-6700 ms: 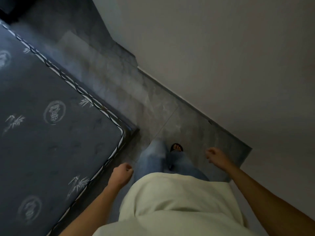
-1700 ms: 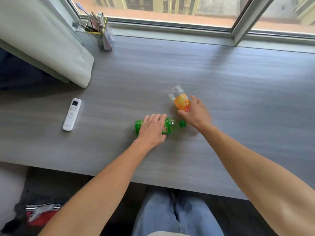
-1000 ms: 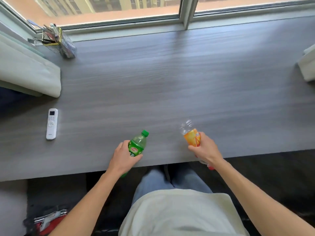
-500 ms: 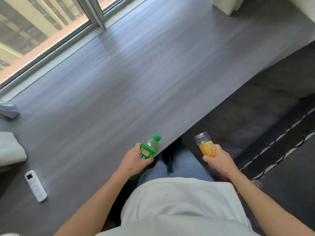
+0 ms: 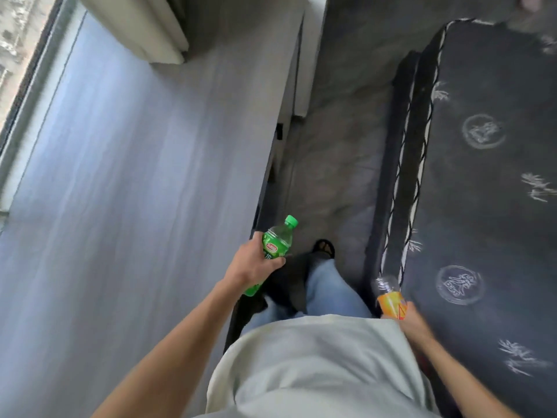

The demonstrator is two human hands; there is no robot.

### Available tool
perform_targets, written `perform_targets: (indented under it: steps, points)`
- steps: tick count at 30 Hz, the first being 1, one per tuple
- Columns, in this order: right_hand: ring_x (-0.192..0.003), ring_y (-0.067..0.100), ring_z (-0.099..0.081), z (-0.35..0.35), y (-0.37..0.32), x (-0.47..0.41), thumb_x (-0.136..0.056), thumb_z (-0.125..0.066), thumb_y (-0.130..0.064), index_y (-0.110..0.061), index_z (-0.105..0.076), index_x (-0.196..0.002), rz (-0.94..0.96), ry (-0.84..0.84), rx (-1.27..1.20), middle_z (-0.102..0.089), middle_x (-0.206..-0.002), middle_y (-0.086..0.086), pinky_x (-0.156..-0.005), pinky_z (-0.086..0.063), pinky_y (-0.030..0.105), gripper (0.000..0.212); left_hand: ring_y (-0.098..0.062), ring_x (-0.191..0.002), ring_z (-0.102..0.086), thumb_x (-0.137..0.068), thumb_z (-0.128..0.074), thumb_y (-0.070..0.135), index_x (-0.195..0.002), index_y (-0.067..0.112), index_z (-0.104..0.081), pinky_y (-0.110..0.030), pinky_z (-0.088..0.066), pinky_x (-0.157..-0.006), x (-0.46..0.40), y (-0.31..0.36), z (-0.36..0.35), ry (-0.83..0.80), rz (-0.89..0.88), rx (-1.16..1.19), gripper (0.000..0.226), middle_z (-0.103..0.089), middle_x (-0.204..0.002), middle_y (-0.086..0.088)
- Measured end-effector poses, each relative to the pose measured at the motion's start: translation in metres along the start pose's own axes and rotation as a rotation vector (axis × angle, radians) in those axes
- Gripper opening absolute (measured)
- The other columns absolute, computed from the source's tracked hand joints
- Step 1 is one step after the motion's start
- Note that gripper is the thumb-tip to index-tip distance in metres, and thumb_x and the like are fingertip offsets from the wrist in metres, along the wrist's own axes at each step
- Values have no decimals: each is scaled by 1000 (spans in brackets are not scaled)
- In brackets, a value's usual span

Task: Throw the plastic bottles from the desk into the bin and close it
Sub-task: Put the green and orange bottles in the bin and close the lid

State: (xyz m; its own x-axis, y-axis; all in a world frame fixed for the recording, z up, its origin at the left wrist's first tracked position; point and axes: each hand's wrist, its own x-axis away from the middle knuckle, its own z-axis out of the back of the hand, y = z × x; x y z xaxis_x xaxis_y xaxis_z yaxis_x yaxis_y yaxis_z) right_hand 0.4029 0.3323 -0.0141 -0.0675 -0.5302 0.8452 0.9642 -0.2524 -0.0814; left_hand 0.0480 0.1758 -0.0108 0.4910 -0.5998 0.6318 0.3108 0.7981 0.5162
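Observation:
My left hand (image 5: pixel 251 265) grips a green plastic bottle (image 5: pixel 277 242) with a green cap, held just off the right edge of the grey wooden desk (image 5: pixel 120 191). My right hand (image 5: pixel 414 322) holds a clear bottle with an orange label (image 5: pixel 388 298), low at my right side beside the mattress. Both bottles are off the desk top. No bin is in view.
A dark mattress (image 5: pixel 482 191) with white patterns fills the right side. Between it and the desk runs a narrow strip of grey floor (image 5: pixel 331 161), where my foot in a black sandal (image 5: pixel 325 248) stands. A pale cushion (image 5: pixel 144 28) lies on the desk's far end by the window.
I have turned right, away from the desk: the desk now runs along my left and the mattress along my right. Both hands still hold their bottles; the right one has dropped lower.

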Motion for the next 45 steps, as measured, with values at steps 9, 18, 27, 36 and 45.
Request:
perform_targets:
  steps: [9, 18, 27, 36, 45]
  points:
    - [-84, 29, -61, 98, -42, -71, -74, -77, -26, -11, -47, -106, -29, -3, -66, -67, -105, 16, -74, -47, 35, 46, -25, -83, -62, -72, -77, 48, -108, 20, -48, -34, -48, -69, -81, 63, -6, -72, 129, -130, 54, -65, -94, -1]
    - [-93, 33, -64, 208, -179, -138, -69, -71, -44, -18, -47, -110, 151, 100, -44, -61, -97, 8, -76, -50, 35, 54, -18, -73, -59, -72, -79, 49, -100, 23, -46, -30, -44, -62, -126, 83, 20, -121, 273, -208, 51, -63, -85, 3]
    - [-80, 25, -59, 262, -250, -188, -69, -74, -40, -20, -50, -105, 134, 95, -75, -65, -97, 7, -68, -45, 32, 48, -35, -98, -67, -73, -79, 53, -118, 15, -51, -35, -52, -74, -253, 175, 67, -134, 246, -204, 65, -71, -107, -12]
    - [-93, 34, -63, 308, -243, -206, -83, -73, -9, -3, -63, -106, 18, 76, -183, -67, -109, 24, -84, -48, 40, 27, -33, -99, -67, -72, -75, 60, -131, 20, -47, -38, -54, -81, -407, 351, 110, -170, 62, -215, 77, -69, -113, -9]
    - [-93, 35, -64, 398, -272, -291, -86, -73, -22, -4, -62, -110, -82, 24, -286, -67, -104, 21, -81, -50, 41, 33, -28, -97, -66, -64, -79, 60, -136, 24, -45, -30, -45, -76, -516, 460, 123, -163, 60, -210, 88, -69, -113, -5]
